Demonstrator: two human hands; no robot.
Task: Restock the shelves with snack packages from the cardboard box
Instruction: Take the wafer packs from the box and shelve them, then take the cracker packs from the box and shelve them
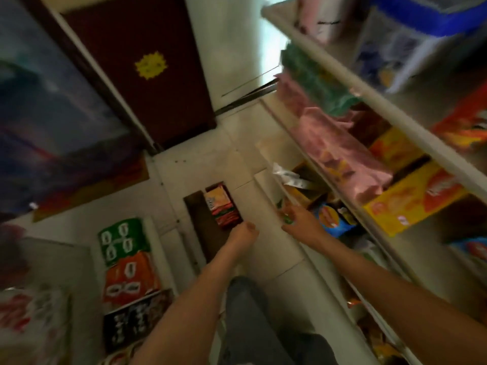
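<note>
The frame is motion-blurred. A brown cardboard box (pixel 196 214) lies on the pale floor with orange, red and green snack packages (pixel 222 206) stacked in it. My left hand (pixel 243 233) is at the near end of that stack with its fingers curled; whether it grips a package is hidden. My right hand (pixel 299 219) holds a small green snack package (pixel 286 219) at the front edge of the white shelves (pixel 276 196), beside a blue and orange packet (pixel 330 219).
The shelves run along the right with pink bags (pixel 340 151), yellow-orange boxes (pixel 411 196) and a blue-lidded bin (pixel 421 19). Green, orange and black cartons (pixel 126 270) stand at left. A dark brown door (pixel 147 69) is ahead. My knee (pixel 245 312) is below.
</note>
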